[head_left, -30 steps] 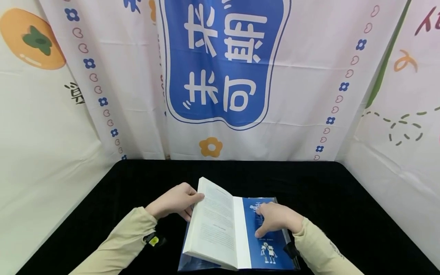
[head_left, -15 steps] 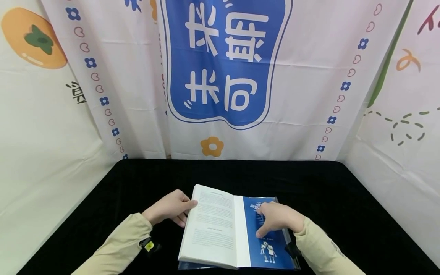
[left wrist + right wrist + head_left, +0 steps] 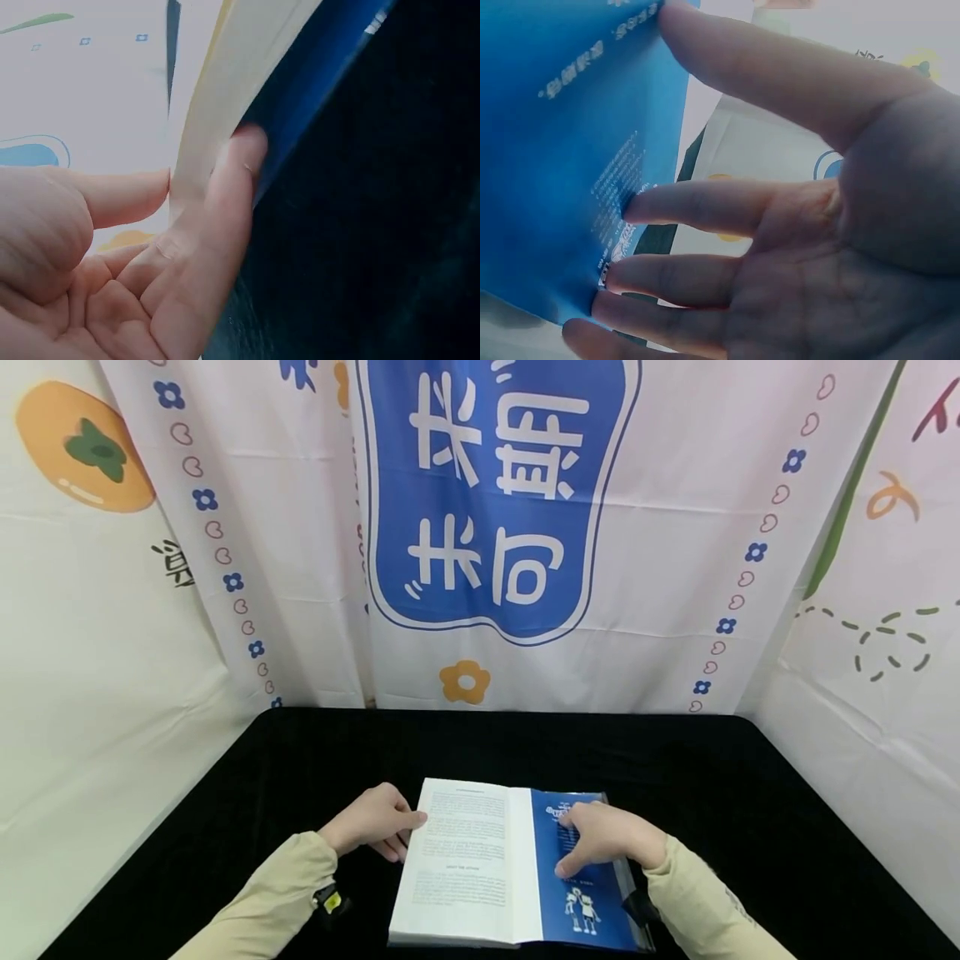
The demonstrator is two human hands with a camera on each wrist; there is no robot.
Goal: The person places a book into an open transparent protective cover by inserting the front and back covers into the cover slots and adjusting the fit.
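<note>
An open book (image 3: 457, 868) lies on the black table, its thick block of printed pages on the left and a blue cover flap (image 3: 592, 914) with white figures on the right. My left hand (image 3: 375, 822) pinches the outer edge of the page block. In the left wrist view the thumb meets the pages (image 3: 240, 67) on one side, and a finger reaches between them and the blue cover (image 3: 315, 97). My right hand (image 3: 611, 839) presses the flap with spread fingertips. Thumb and fingers touch the blue surface (image 3: 562, 157) in the right wrist view.
Black cloth (image 3: 337, 743) covers the table. A white printed curtain (image 3: 660, 568) hangs behind it, with pale side panels (image 3: 97, 693) at left and right. Each wrist wears a dark strap (image 3: 327, 897).
The raised page block has come down to the left and now lies nearly flat. My left hand has moved lower with it, while the right hand stays on the flap.
</note>
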